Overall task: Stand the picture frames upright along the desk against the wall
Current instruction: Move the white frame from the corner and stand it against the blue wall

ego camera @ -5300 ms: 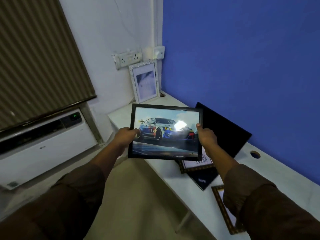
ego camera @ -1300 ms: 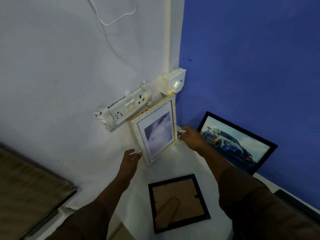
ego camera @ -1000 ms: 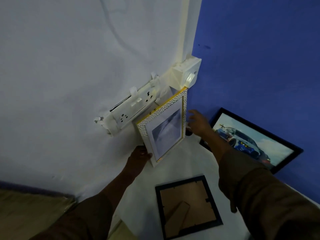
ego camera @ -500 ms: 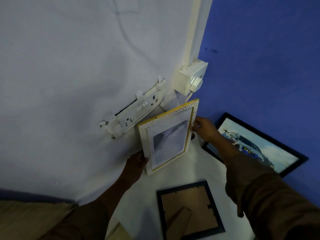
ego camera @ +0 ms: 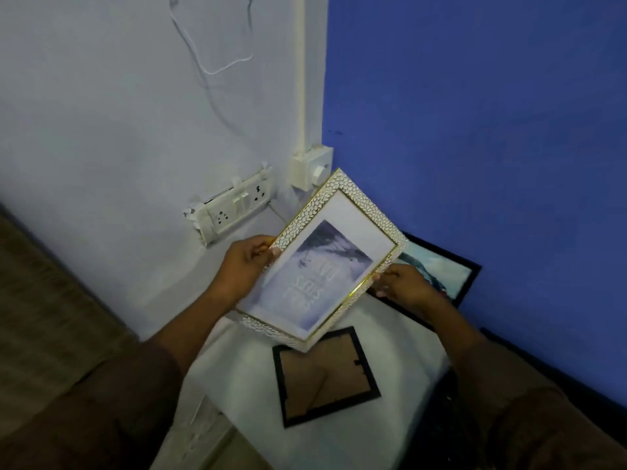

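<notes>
Fingers point(ego camera: 263, 247) of the left hand point(ego camera: 242, 266) were pinched on the long left edge of a white pebbled picture frame with gold trim point(ego camera: 322, 259), thumb on the face side; fingers of the right hand point(ego camera: 405, 286) were pinched on the opposite long edge near the lower right. Frame: held in the air above the white desk point(ego camera: 251, 374), tilted diagonally, face up toward the camera, print of pale blue-grey tones with lettering too blurred to read. Beneath its lower corner: a black square frame point(ego camera: 325, 376) lying face down on the desk, brown backing board and folded easel leg showing. Behind the right hand: a black frame with a car picture point(ego camera: 444, 273), leaning against the blue wall point(ego camera: 475, 130), partly hidden. White wall point(ego camera: 118, 113) to the left carried a loose, crooked socket strip point(ego camera: 237, 206), a white switch box point(ego camera: 310, 166) at the corner beside a vertical conduit, and a thin white cable hanging in a loop. Both forearms in brown sleeves point(ego camera: 112, 401).
</notes>
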### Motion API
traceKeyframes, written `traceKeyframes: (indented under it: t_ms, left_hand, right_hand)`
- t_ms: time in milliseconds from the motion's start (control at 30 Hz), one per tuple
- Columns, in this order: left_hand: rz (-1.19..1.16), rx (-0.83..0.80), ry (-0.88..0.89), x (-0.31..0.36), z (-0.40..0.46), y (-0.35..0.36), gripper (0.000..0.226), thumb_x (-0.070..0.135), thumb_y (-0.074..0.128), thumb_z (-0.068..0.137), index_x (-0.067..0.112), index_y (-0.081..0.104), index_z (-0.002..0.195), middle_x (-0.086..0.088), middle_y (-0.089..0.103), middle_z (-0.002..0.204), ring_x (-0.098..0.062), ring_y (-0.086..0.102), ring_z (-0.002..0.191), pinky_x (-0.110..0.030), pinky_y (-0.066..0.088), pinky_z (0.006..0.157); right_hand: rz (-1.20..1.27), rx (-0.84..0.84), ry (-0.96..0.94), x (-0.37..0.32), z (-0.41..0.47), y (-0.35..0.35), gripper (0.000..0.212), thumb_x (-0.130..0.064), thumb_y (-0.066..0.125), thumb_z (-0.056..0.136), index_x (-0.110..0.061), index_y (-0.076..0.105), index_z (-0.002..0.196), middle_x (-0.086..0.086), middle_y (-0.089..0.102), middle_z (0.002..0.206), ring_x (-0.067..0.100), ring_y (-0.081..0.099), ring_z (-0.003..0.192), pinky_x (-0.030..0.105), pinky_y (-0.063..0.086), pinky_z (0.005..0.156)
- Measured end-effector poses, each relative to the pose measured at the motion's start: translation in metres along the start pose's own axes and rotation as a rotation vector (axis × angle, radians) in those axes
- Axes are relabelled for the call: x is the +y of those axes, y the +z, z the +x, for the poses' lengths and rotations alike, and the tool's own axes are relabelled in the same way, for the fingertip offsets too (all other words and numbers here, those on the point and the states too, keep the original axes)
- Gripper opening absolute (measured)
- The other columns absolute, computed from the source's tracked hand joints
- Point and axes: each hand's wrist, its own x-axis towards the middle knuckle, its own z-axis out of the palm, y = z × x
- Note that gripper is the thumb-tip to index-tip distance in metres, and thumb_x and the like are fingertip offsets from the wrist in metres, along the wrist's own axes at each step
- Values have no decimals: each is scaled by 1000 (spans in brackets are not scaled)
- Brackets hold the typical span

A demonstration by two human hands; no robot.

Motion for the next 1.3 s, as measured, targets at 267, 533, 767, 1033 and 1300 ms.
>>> traceKeyframes:
  t_ms: [267, 533, 767, 1033, 1300]
  left_hand:
    - [745, -245, 212, 107, -33, 49, 25, 44, 59, 92, 35, 71, 112, 4, 75, 108, -23, 68, 97, -37, 55, 80]
    - [852, -403, 423, 180, -79, 93, 22, 39, 59, 94, 34, 71, 112, 6, 73, 108, -21, 66, 95, -36, 55, 76]
    - [697, -394, 515, 207, -127, 96, 22, 41, 61, 92, 34, 71, 110, 7, 75, 96, -15, 67, 84, -39, 57, 74]
    - [167, -158, 605, 191, -192, 77, 22, 21, 64, 94, 19, 70, 116, 6, 69, 123, -6, 62, 113, -24, 48, 99]
    - [109, -245, 183, 152, -220, 122, 22, 25, 62, 94, 8, 71, 83, -8, 74, 83, -19, 70, 83, -35, 56, 81]
  right_hand:
    - [-687, 404, -254, -56, -123, -78, 25, -41, 59, 88, -17, 61, 80, 2, 68, 82, 26, 65, 82, 33, 50, 64]
    - [-1037, 261, -610, -76, -219, -78, 44, -52, 54, 92, -28, 56, 128, 0, 61, 128, 24, 57, 114, 40, 45, 94]
    - [-955, 445, -604, -73, -278, -71, 26, -51, 53, 94, -30, 66, 104, -3, 73, 95, 21, 66, 87, 30, 33, 63]
    - [-794, 689, -422, -44, -331, -69, 32, -56, 52, 94, -28, 66, 96, -5, 74, 88, 23, 67, 84, 34, 47, 65]
    - [-456, 938, -217, -29, -392, -117, 34, -56, 54, 93, -24, 63, 84, -10, 65, 77, 19, 60, 80, 31, 38, 61]
